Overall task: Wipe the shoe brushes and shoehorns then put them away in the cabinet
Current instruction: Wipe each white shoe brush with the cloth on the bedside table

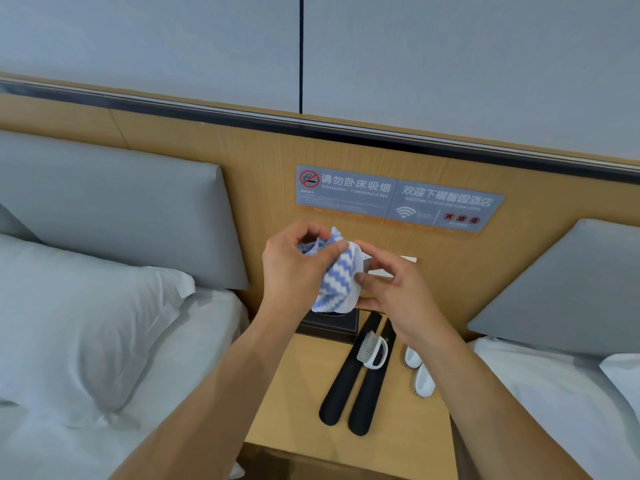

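Both hands pinched the blue-and-white zigzag cloth (334, 275): left hand (291, 268), right hand (391, 292). Below the right fingers (363, 277), two black plastic shoehorns (353, 375) lay lengthwise on the table (294, 393), white brushes (420, 370) beside them, nearer that hand

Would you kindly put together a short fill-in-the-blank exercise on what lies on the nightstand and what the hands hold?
1. The left hand grips a blue-and-white zigzag-striped ____, which the right hand also touches.
2. The long black plastic shoehorns on the wooden nightstand number ____.
3. A white-handled shoe brush with grey bristles rests on top of the ____.
4. The nightstand stands between two ____.

Missing words: cloth; two; shoehorns; beds
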The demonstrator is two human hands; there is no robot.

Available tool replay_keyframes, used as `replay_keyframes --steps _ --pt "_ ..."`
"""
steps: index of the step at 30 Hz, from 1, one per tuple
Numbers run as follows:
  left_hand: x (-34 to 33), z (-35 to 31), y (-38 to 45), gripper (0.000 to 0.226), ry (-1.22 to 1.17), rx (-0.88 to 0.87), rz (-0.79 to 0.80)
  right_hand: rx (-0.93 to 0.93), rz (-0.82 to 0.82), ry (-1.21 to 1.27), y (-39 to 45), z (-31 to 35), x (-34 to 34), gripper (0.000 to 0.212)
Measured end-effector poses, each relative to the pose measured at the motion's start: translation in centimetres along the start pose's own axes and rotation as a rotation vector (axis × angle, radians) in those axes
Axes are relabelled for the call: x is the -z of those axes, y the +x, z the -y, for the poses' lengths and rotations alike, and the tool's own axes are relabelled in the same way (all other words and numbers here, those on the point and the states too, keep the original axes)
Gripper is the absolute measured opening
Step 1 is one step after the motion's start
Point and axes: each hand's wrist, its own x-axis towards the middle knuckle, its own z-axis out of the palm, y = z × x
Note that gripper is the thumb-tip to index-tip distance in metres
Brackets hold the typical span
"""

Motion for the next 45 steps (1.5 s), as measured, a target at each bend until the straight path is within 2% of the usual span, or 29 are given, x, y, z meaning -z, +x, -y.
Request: replay_keyframes --steps 3,8,10,13,20,23,28,33,36,40,45 --pt "0.3 -0.9 1.2 0.017 0.054 -0.045 -0.047 0.015 -0.001 -0.037 0.0 0.5 -0.1 0.048" --pt "1.1 -2.3 1.9 0.017 0.066 -0.222 -0.055 0.022 -0.008 -0.105 0.0 0.9 0.3 0.05" --pt "1.1 -2.7 2.2 0.016 0.062 -0.25 0.043 0.013 0.006 -0.088 -0.1 0.8 0.2 0.05" --pt "0.6 -2.4 2.3 0.016 0.112 -0.191 0.274 0.0 0.007 -0.013 0.0 0.6 0.3 0.048" --pt "1.6 0.0 2.9 0.006 0.131 -0.069 0.507 -0.149 -0.005 0.151 -0.6 -1.6 0.6 0.044" --pt "2.0 1.8 2.5 0.003 0.139 0.024 0.513 -0.233 -0.072 0.339 0.0 -1.7 1.8 0.038" --pt "0.1 3.3 1.2 0.002 0.007 0.149 0.36 -0.282 -0.125 0.336 1.4 -2.0 3.1 0.037" --pt "-0.6 5.3 1.0 0.006 0.006 0.207 0.312 -0.344 -0.211 0.361 0.5 -4.7 4.4 0.039" --pt "-0.9 6.7 0.5 0.005 -0.024 0.261 0.31 -0.408 -0.263 0.385 -0.7 -7.3 5.8 0.044" --pt "-2.6 8.5 -0.3 0.006 -0.02 0.3 0.344 -0.516 -0.331 0.363 -2.4 -10.4 7.3 0.035" --pt "-5.0 10.5 -1.8 0.012 -0.013 0.344 0.42 -0.658 -0.389 0.33 -4.6 -14.6 8.6 0.035"
